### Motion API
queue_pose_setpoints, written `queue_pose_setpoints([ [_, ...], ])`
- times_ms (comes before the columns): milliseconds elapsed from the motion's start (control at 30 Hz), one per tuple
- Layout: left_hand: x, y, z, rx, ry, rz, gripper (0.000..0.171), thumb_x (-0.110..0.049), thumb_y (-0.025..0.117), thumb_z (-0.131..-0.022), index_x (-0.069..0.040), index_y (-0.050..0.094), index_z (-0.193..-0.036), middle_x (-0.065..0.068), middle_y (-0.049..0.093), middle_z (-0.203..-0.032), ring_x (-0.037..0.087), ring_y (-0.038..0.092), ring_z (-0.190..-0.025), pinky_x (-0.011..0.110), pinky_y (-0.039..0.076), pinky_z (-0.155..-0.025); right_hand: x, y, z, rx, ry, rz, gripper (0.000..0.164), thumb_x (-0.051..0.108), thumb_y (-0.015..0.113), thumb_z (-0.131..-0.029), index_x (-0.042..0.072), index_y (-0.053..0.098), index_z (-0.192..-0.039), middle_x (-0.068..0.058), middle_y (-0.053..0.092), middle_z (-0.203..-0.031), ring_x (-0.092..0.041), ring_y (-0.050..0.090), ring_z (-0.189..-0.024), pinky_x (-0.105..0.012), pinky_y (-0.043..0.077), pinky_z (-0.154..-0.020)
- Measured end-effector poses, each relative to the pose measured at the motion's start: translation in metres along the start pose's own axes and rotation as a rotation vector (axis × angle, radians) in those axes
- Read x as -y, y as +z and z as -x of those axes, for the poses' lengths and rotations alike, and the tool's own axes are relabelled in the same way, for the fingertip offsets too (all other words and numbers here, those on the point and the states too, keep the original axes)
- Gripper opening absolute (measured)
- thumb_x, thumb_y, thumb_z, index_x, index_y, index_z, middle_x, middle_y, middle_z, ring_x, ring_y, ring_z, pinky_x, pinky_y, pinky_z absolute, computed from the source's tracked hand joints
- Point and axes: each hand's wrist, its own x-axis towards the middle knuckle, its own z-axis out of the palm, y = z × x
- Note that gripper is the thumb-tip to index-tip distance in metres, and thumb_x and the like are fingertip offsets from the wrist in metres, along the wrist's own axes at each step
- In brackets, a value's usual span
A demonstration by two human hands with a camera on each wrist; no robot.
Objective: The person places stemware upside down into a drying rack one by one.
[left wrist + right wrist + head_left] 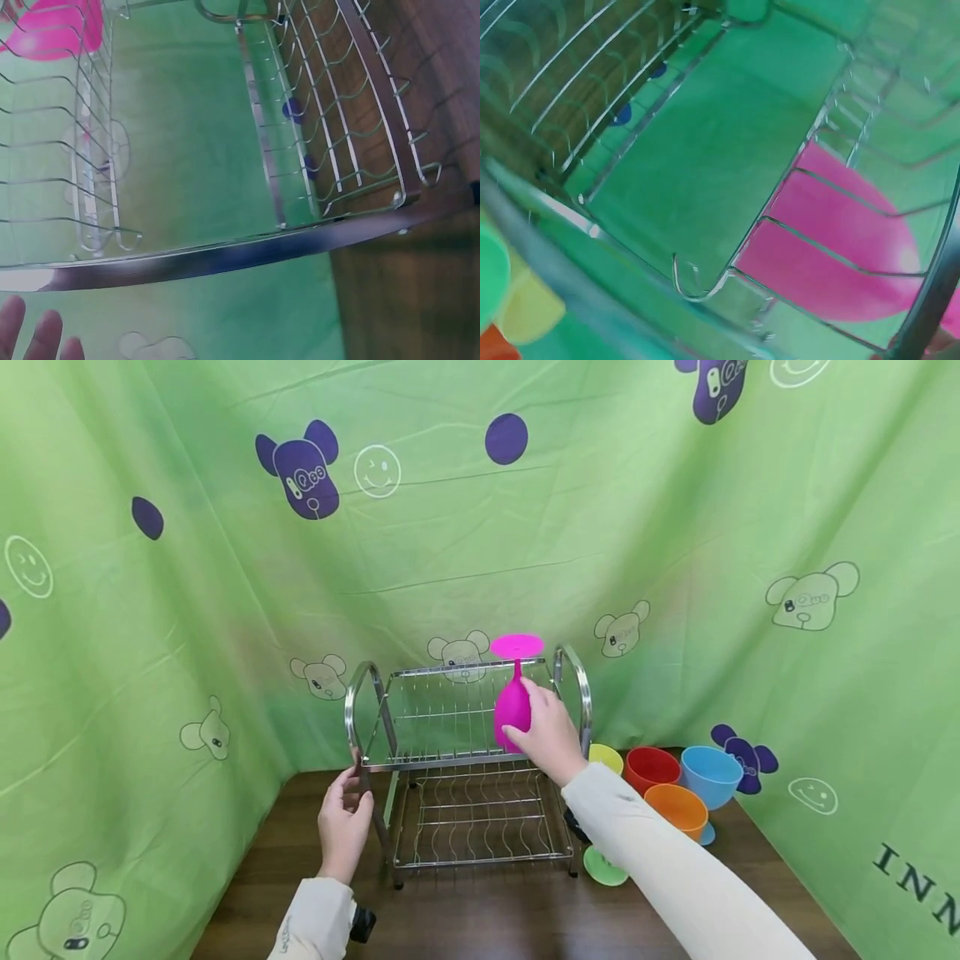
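Note:
A bright pink plastic goblet (512,714) is upside down over the right part of the upper tier of a chrome two-tier dish rack (442,762), its round foot on top. My right hand (553,739) grips the bowl between thumb and fingers. In the right wrist view the goblet's pink bowl (832,247) shows behind the upper tier's wires, with the hand mostly out of frame. My left hand (345,827) is beside the rack's left post, fingers loosely bent and nothing in them. Its fingertips (46,330) appear just outside the side rail in the left wrist view.
Right of the rack stand a yellow cup (606,758), a red cup (652,767), a blue cup (711,777) and an orange cup (677,810). A green foot (604,868) shows under my right sleeve. Green printed cloth (450,543) hangs around the wooden table (480,918).

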Motion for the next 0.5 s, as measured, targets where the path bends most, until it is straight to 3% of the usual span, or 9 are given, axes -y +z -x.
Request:
queue_pose_setpoints([
  [133,-0.005,-0.004,0.004,-0.049,0.124,-0.102,0.036,0.005,0.063,-0.080,0.003,0.062,-0.116,0.017,0.063,-0.101,0.031,0.059,-0.085,0.028,0.049,-0.061,-0.003,0.001,0.015,-0.106,-0.425,0.151,0.073,0.018,0.083,-0.071,-0.001,0.049,-0.133,-0.025,0.056,-0.122,-0.042,0.052,-0.114,-0.054,0.042,-0.097],
  [200,-0.006,-0.005,0.006,-0.056,0.215,-0.157,0.034,0.004,0.066,-0.078,0.002,0.064,-0.112,0.016,0.064,-0.099,0.032,0.059,-0.085,0.033,0.049,-0.059,-0.006,0.002,0.021,-0.182,-0.628,0.202,0.069,0.019,0.085,-0.067,-0.002,0.054,-0.126,-0.025,0.059,-0.117,-0.042,0.055,-0.110,-0.053,0.044,-0.096],
  [267,-0.007,-0.006,0.007,-0.051,0.326,-0.204,0.034,0.003,0.070,-0.076,0.002,0.065,-0.109,0.016,0.064,-0.098,0.033,0.060,-0.085,0.039,0.050,-0.060,-0.009,0.002,0.027,-0.241,-0.777,0.218,0.065,0.021,0.083,-0.067,-0.002,0.056,-0.121,-0.025,0.060,-0.113,-0.042,0.057,-0.106,-0.054,0.046,-0.092],
  [400,-0.008,-0.004,0.009,-0.017,0.586,-0.241,0.033,-0.001,0.072,-0.072,0.002,0.067,-0.105,0.017,0.065,-0.100,0.033,0.060,-0.087,0.044,0.050,-0.070,-0.017,0.000,0.044,-0.295,-0.924,0.170,0.044,0.031,0.064,-0.089,-0.001,0.058,-0.118,-0.020,0.061,-0.110,-0.038,0.060,-0.100,-0.051,0.050,-0.086],
  [500,-0.011,-0.003,0.011,0.048,0.787,-0.223,0.027,-0.012,0.066,-0.080,0.002,0.068,-0.103,0.018,0.065,-0.101,0.034,0.059,-0.090,0.043,0.048,-0.075,-0.026,0.000,0.063,-0.344,-0.999,0.107,0.040,0.035,0.049,-0.098,0.000,0.061,-0.113,-0.017,0.064,-0.107,-0.033,0.062,-0.094,-0.047,0.052,-0.080],
])
